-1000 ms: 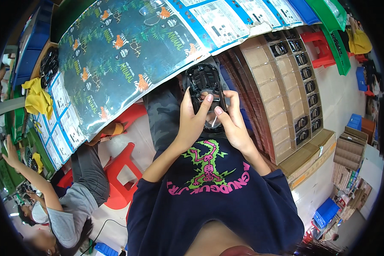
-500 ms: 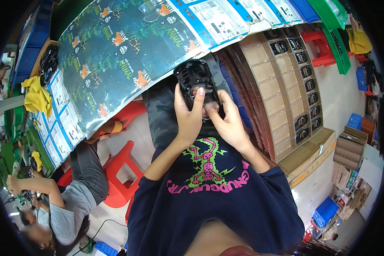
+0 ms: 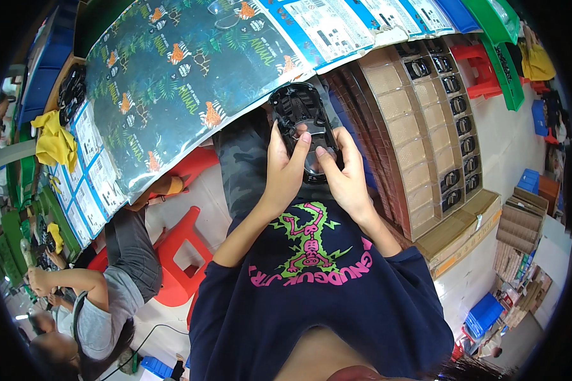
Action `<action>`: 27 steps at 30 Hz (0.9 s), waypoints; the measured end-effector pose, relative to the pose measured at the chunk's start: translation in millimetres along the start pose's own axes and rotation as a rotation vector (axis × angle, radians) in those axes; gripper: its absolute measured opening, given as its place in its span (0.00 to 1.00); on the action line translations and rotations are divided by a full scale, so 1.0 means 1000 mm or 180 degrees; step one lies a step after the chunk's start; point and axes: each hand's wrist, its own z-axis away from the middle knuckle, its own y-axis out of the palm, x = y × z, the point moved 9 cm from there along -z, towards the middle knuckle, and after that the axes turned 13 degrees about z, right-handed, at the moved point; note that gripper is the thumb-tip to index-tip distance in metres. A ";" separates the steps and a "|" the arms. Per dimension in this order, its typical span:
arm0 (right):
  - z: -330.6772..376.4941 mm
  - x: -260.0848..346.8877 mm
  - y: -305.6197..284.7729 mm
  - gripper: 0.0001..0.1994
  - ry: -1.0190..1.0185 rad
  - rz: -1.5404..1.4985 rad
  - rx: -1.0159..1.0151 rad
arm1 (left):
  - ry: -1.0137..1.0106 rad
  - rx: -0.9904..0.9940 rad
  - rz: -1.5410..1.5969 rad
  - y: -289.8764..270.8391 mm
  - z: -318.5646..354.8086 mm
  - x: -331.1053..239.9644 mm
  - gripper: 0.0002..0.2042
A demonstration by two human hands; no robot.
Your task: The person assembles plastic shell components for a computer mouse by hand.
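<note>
Between my two hands, above my lap, is a glossy black plastic shell (image 3: 300,106) that looks like a toy car body with openings in it. My left hand (image 3: 283,168) grips its left side, thumb laid on top. From the other side my right hand (image 3: 349,180) closes on the right edge, its thumb pressing near the end closest to me. The far end of the shell lies just in front of the table's edge. Its underside and most of my fingertips are hidden.
A table covered with printed sheets (image 3: 165,82) spreads ahead. To the right stands a divided carton tray (image 3: 400,120) holding several black parts (image 3: 464,126), on a cardboard box (image 3: 461,232). A red stool (image 3: 183,254) and a co-worker (image 3: 108,305) are at left.
The black shell has turned and shifted slightly right, so more of its top and near end shows. My right thumb now lies flatter on it.
</note>
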 end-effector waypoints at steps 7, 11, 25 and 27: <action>0.000 0.009 -0.002 0.04 -0.0205 -0.0017 -0.0117 | 0.0003 -0.0031 0.0031 0.000 0.001 0.000 0.12; 0.001 0.004 -0.001 0.03 -0.0114 0.0040 -0.0093 | 0.0072 -0.0049 -0.0120 -0.001 0.001 0.000 0.13; 0.000 0.004 -0.001 0.03 -0.0283 0.0132 -0.0278 | 0.0153 -0.0125 -0.0097 -0.004 0.000 0.001 0.11; 0.001 -0.002 0.000 0.05 -0.0170 0.0113 -0.0192 | 0.0214 -0.0147 -0.0226 -0.005 0.000 -0.001 0.12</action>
